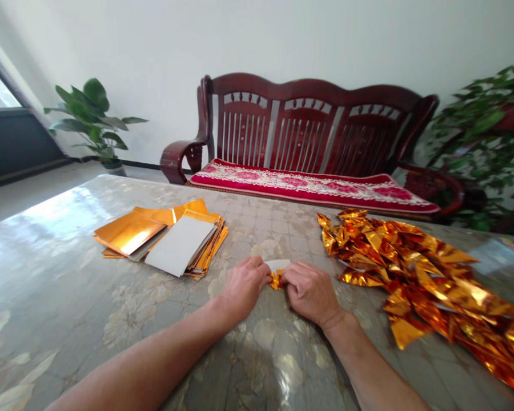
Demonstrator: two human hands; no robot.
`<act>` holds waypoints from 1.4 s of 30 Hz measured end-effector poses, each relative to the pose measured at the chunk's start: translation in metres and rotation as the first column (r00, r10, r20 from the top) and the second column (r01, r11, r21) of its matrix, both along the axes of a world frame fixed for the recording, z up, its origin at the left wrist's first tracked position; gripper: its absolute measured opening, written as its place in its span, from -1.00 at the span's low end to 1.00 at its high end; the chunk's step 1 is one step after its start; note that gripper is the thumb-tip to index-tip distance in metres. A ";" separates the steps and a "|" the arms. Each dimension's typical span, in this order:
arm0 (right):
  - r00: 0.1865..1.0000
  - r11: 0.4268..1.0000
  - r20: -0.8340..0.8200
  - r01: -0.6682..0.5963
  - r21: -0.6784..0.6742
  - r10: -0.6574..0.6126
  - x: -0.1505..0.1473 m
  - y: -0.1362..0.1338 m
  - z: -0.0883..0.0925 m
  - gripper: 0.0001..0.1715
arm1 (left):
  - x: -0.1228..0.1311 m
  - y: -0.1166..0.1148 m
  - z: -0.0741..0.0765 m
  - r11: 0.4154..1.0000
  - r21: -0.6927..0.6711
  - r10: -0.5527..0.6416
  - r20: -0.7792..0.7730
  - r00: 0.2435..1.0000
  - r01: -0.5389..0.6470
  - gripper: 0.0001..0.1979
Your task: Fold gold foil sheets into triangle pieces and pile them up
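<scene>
A small piece of gold foil paper (276, 279) is pinched between my two hands just above the table, with a pale, whitish part of it standing behind. My left hand (246, 285) is closed on its left end. My right hand (310, 291) grips the right end, fingers curled under. To the left lies a loose stack of flat foil sheets (180, 245), some gold side up, one pale side up. On the right spreads a heap of folded, crinkled gold foil pieces (377, 251). Much of the held sheet is hidden by my fingers.
A patterned, glossy cover lies over the table (145, 319). Beyond its far edge stands a dark red wooden bench (308, 131) with a red floral cushion (300, 181). Potted plants (92, 120) flank it. A clear plastic packet (503, 254) lies at the far right.
</scene>
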State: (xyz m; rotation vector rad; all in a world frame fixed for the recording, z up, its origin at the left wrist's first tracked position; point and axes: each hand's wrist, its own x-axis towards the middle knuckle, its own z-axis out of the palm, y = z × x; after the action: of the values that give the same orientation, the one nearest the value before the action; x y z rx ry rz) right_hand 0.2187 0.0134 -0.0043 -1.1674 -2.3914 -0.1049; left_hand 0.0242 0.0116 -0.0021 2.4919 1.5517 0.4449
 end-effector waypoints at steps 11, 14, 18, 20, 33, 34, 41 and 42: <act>0.997 0.998 -0.064 -0.052 -0.036 0.049 0.002 0.005 -0.006 -0.60 | 0.010 -0.037 -0.004 0.983 0.145 -0.079 -0.199 0.977 0.109 -0.51; 0.998 0.998 -0.031 -0.052 -0.017 0.051 0.003 0.006 -0.004 -0.65 | 0.006 -0.036 -0.009 0.976 0.169 -0.104 -0.203 0.974 0.139 -0.42; 0.996 0.996 -0.031 -0.081 -0.031 0.080 0.005 0.007 -0.001 -0.66 | 0.005 -0.036 -0.011 0.970 0.185 -0.108 -0.239 0.965 0.155 -0.41; 0.996 0.995 -0.026 -0.089 -0.044 0.088 0.006 0.008 -0.001 -0.66 | 0.006 -0.036 -0.010 0.975 0.170 -0.095 -0.249 0.964 0.140 -0.43; 0.981 0.977 -0.193 -0.064 -0.204 0.024 0.009 0.015 -0.006 -0.66 | 0.012 -0.041 0.002 0.980 0.122 -0.130 -0.195 0.972 0.156 -0.48; 0.980 0.974 -0.199 -0.060 -0.218 0.016 0.009 0.015 -0.006 -0.68 | 0.012 -0.041 0.002 0.980 0.121 -0.135 -0.191 0.972 0.159 -0.49; 0.973 0.953 -0.217 0.011 -0.303 -0.080 0.006 0.016 -0.001 -0.75 | 0.013 -0.039 0.004 0.976 0.133 -0.137 -0.228 0.964 0.170 -0.55; 0.969 0.951 -0.225 0.023 -0.308 -0.097 0.006 0.015 -0.001 -0.71 | 0.013 -0.038 0.004 0.976 0.133 -0.137 -0.234 0.963 0.171 -0.56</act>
State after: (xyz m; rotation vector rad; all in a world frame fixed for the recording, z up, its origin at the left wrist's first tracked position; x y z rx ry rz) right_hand 0.2248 0.0288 -0.0054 -1.3070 -2.2090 0.3770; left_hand 0.0376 -0.0269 0.0017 2.8417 1.4289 0.2768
